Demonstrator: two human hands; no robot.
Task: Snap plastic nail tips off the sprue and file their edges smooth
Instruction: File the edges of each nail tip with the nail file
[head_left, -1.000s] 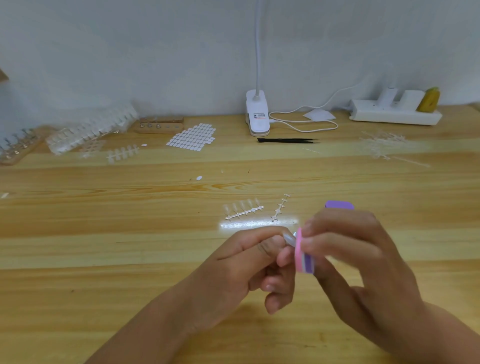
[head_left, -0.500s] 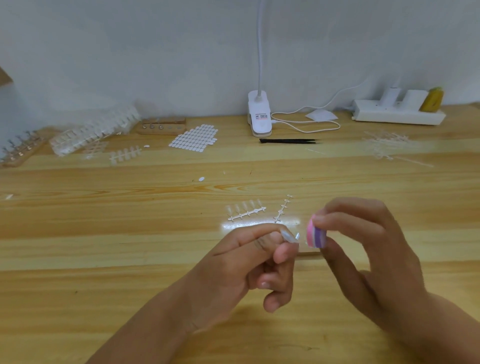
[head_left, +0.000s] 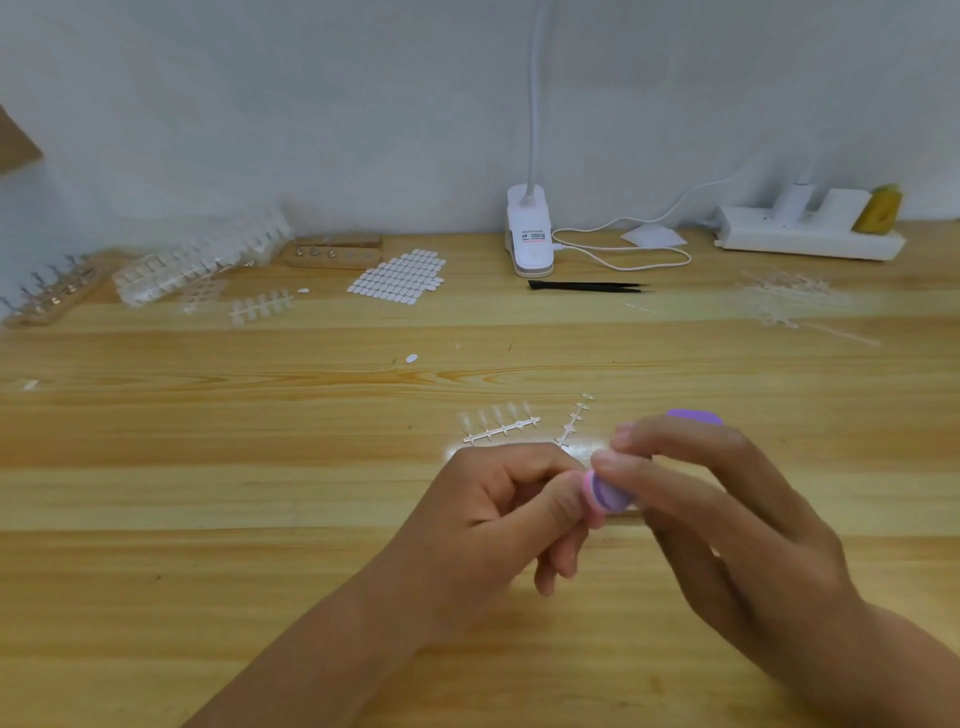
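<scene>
Sprue strip (head_left: 501, 427) with five clear nail tips still attached lies flat on the wooden table (head_left: 208, 519), just beyond the left hand (head_left: 493, 525). Bare sprue (head_left: 574, 420) lies just beside it on the right, angled, not touching.

Right hand (head_left: 727, 525): fingertips and thumb grasp a pink/purple buffer block (head_left: 610, 496), held above the table. Purple end (head_left: 693, 417) shows past the right hand's fingers; can't tell if it's the same block.

Left hand: fingers curled, thumb and index pinched together right against the block's pink edge. Whatever sits in that pinch is hidden by the block and blur, so I can't tell what it holds.

Back of the table, left to right:
- wooden holder (head_left: 49, 296) at the far left edge
- clear bag of nail tips (head_left: 202, 260)
- another tip-loaded sprue (head_left: 262, 306) in front of the bag
- second wooden holder (head_left: 335, 252)
- sheet of white adhesive tabs (head_left: 397, 275)
- clip lamp (head_left: 530, 239) at the wall, cable looping right
- black tweezers (head_left: 587, 286) just in front of the lamp
- pile of clear empty sprues (head_left: 789, 296)
- white power strip (head_left: 810, 241) against the wall, yellow item (head_left: 878, 210) at its right end

One loose white tab (head_left: 411, 358) lies mid-table.
</scene>
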